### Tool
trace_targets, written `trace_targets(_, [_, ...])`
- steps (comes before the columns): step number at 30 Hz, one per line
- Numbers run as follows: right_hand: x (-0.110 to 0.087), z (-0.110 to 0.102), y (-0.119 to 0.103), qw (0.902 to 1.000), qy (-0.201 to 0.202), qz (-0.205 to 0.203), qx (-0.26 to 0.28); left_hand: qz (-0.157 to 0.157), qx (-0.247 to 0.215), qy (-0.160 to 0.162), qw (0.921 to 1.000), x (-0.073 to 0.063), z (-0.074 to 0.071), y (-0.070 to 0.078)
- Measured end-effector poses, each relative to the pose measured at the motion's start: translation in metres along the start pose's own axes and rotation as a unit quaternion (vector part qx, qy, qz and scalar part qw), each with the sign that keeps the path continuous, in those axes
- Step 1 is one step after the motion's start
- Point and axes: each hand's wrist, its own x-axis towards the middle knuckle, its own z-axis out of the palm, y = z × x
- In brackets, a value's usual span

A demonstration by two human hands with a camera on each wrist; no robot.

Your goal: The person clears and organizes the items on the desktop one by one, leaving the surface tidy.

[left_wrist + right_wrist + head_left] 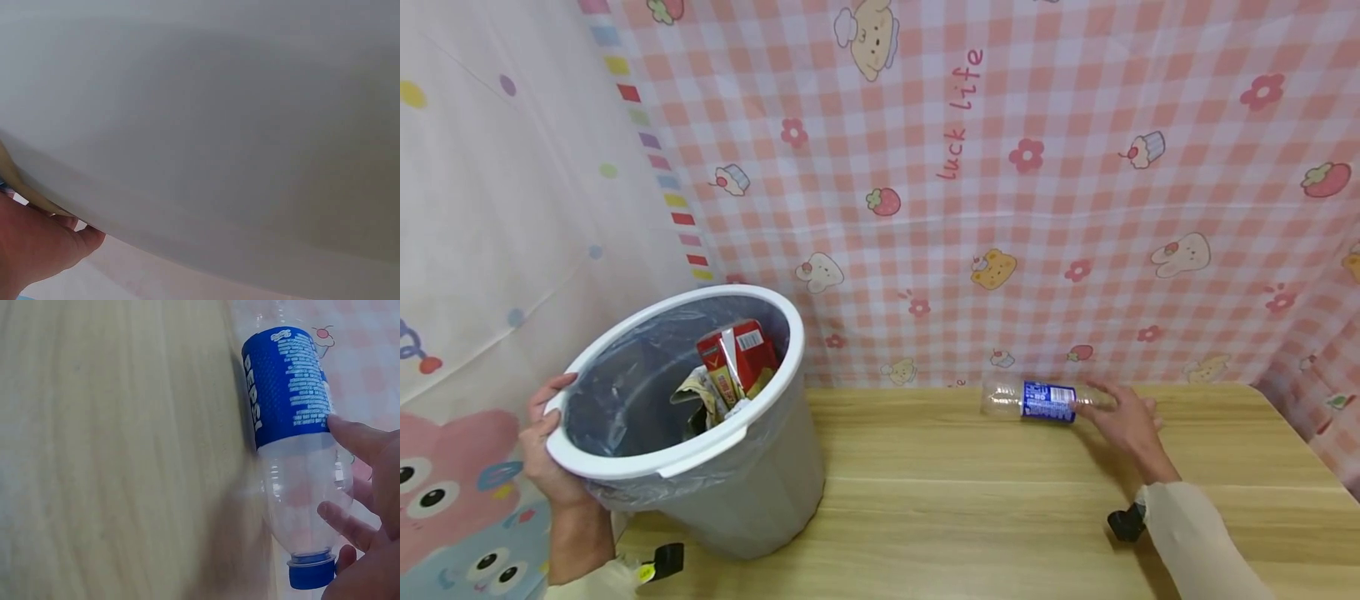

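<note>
A grey trash bin (760, 492) with a white rim stands tilted at the left of the table in the head view. My left hand (553, 458) grips the rim on its left side, and the left wrist view is mostly filled by the bin's pale wall (206, 137). Toward the table's back edge lies a clear plastic bottle (290, 394) with a blue Pepsi label and blue cap. My right hand (1127, 423) holds the bottle near its cap end, the thumb on the label and other fingers by the neck.
Inside the bin, a plastic liner (617, 392) holds a red box (752, 358) and crumpled wrappers. The wooden table (955, 517) runs back to a pink checked cloth (925, 250). A white patterned cloth (512, 208) hangs at the left.
</note>
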Motion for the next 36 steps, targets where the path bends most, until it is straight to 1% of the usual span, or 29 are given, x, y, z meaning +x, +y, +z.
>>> trace_targets(3, [-0.002,0.000,0.000,0.9999,-0.005,-0.001,-0.012,0.002,0.002,-0.001,1.0000,0.000,0.000,0.000])
trace_targets(5, [-0.004,0.000,0.001,0.9996,-0.006,-0.002,-0.029,0.003,-0.001,-0.004,1.0000,0.000,0.000,0.000])
trace_targets(11, [-0.008,0.001,0.003,0.9958,0.013,-0.004,-0.090,0.001,-0.004,-0.002,1.0000,-0.001,-0.001,0.000])
trace_targets(14, [-0.010,0.001,0.004,0.9968,0.005,-0.013,-0.079,0.002,0.007,0.008,0.9999,-0.001,0.000,0.000])
trace_targets(17, [-0.011,0.000,0.005,0.9974,-0.016,-0.015,-0.068,0.004,0.013,0.018,0.9998,-0.001,0.000,0.000])
trace_targets(20, [-0.012,0.002,0.006,0.9970,-0.037,-0.009,-0.067,0.006,0.015,0.019,0.9997,0.000,0.001,0.000])
trace_targets(22, [-0.013,0.003,0.007,0.9970,-0.042,-0.008,-0.064,0.007,0.015,0.017,0.9997,0.000,0.001,0.000])
trace_targets(27, [-0.016,0.006,0.008,0.9981,-0.026,-0.021,-0.051,0.005,0.008,0.010,0.9999,0.000,0.001,0.000])
trace_targets(30, [-0.019,0.007,0.010,0.9989,-0.021,-0.020,-0.036,0.002,0.005,0.011,0.9999,0.000,0.000,0.000])
trace_targets(36, [-0.023,0.007,0.012,0.9995,-0.009,-0.025,-0.018,0.005,0.017,0.008,0.9998,-0.001,0.001,0.000])
